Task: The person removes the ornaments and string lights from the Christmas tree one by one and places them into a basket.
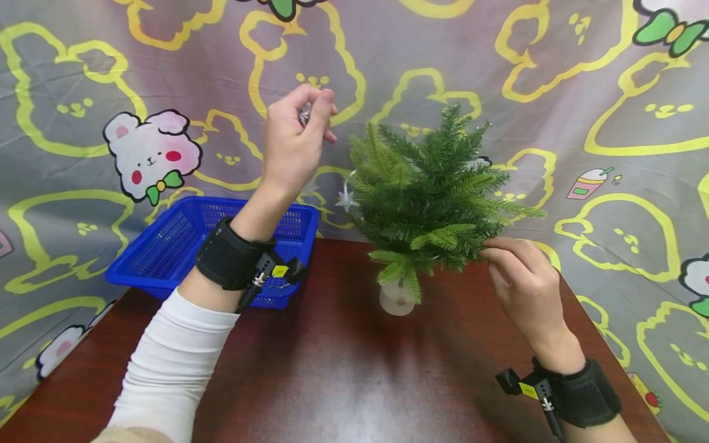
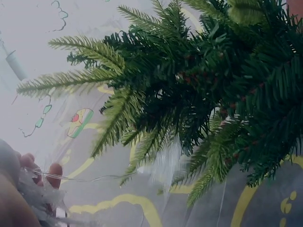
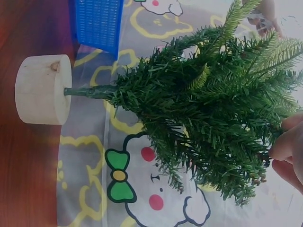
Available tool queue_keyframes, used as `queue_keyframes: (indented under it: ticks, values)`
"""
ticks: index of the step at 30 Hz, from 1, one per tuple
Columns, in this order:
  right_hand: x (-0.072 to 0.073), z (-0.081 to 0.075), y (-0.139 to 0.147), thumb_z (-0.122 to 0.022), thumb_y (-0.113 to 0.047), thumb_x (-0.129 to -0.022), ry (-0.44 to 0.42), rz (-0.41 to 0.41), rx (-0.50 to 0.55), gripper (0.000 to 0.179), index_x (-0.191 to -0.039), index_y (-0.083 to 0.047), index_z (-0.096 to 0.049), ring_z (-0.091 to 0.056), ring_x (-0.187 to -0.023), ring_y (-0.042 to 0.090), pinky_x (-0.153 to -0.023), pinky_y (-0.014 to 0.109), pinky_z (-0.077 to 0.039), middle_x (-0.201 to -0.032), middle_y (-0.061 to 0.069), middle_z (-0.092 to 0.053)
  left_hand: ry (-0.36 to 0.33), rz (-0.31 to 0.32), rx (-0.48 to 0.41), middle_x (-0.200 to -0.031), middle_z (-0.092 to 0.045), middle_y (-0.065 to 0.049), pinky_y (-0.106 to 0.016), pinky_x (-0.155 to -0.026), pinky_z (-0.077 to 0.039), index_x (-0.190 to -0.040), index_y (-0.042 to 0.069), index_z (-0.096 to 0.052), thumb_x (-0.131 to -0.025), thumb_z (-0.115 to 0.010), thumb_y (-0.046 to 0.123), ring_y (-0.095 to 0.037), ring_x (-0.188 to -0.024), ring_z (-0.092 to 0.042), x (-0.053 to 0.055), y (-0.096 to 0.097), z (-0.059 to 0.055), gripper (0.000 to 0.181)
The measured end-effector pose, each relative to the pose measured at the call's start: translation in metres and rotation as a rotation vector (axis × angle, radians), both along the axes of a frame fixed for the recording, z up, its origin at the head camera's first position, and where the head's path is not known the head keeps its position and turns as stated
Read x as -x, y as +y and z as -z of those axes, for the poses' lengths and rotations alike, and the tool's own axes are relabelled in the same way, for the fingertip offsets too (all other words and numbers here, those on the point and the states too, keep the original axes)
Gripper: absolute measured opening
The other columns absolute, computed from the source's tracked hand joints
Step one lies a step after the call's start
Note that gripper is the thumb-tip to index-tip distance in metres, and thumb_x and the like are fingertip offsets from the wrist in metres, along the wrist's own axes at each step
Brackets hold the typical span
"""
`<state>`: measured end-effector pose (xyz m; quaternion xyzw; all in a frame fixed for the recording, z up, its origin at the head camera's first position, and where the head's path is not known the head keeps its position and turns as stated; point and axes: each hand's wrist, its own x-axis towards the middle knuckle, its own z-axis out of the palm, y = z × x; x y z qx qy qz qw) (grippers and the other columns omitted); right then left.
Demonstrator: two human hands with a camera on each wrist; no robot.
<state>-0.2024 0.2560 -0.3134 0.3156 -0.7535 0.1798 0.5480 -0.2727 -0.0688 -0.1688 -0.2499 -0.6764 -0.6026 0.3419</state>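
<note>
A small artificial Christmas tree (image 1: pixel 432 191) stands on the table in a round pale wooden base (image 3: pixel 42 90). Up to the left of it, my left hand (image 1: pixel 296 129) grips a bundled clear star string (image 2: pixel 45 198), mostly hidden by the fingers. From that bundle a thin transparent wire (image 2: pixel 90 178) runs across to the branches. One translucent star (image 1: pixel 347 200) hangs at the tree's left side. On the opposite side, my right hand (image 1: pixel 523 283) pinches a branch tip low on the tree, thumb against fingers.
A blue plastic basket (image 1: pixel 160 246) with slotted walls sits at the table's back left, partly behind the left forearm. Behind the dark red wooden table (image 1: pixel 343 381) hangs a grey cloth (image 1: pixel 587 123) with yellow cartoon outlines. Both wrists wear black straps with small cameras.
</note>
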Motion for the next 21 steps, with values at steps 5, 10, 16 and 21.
queue_keyframes:
  ticks: [5,10,16,21]
  values:
    - [0.0005,0.0012,0.001,-0.06,0.006,-0.087,-0.003,0.003,-0.001,0.013,-0.088,0.004,-0.072,-0.064,-0.085,0.035,-0.08,0.04,-0.046,-0.094,0.018,-0.071,-0.037,0.071,-0.044,-0.058,-0.053,0.0,-0.026,-0.046,-0.049,-0.085,0.006,-0.064,-0.101,-0.056,0.023,-0.014,-0.047,-0.058,0.0018,-0.0023,0.0024,0.024]
    - [0.0003,0.0015,0.0007,-0.06,0.012,-0.083,-0.006,-0.002,0.017,0.016,-0.09,0.004,-0.072,-0.065,-0.087,0.037,-0.082,0.042,-0.046,-0.095,0.02,-0.071,-0.036,0.064,-0.026,-0.058,-0.051,0.004,-0.024,-0.042,-0.036,-0.083,0.01,-0.065,-0.101,-0.057,0.022,-0.009,-0.042,-0.041,0.0027,-0.0025,0.0037,0.024]
    - [0.0021,0.0013,0.0006,-0.062,0.013,-0.081,0.005,0.004,0.023,0.016,-0.088,0.004,-0.073,-0.064,-0.084,0.037,-0.081,0.037,-0.046,-0.093,0.019,-0.071,-0.021,-0.062,0.071,-0.061,-0.055,0.008,-0.024,-0.048,-0.031,-0.073,0.009,-0.067,-0.097,-0.063,0.028,-0.008,-0.046,-0.038,0.002,-0.0049,0.0064,0.03]
    - [0.0033,0.0003,0.0046,-0.062,0.013,-0.083,-0.016,0.017,0.015,0.016,-0.09,0.004,-0.072,-0.063,-0.085,0.036,-0.079,0.038,-0.045,-0.096,0.019,-0.071,-0.045,-0.182,0.178,-0.068,-0.062,0.005,-0.022,-0.057,-0.036,-0.065,0.005,-0.069,-0.093,-0.067,0.034,-0.008,-0.053,-0.044,-0.0009,-0.0085,0.008,0.04]
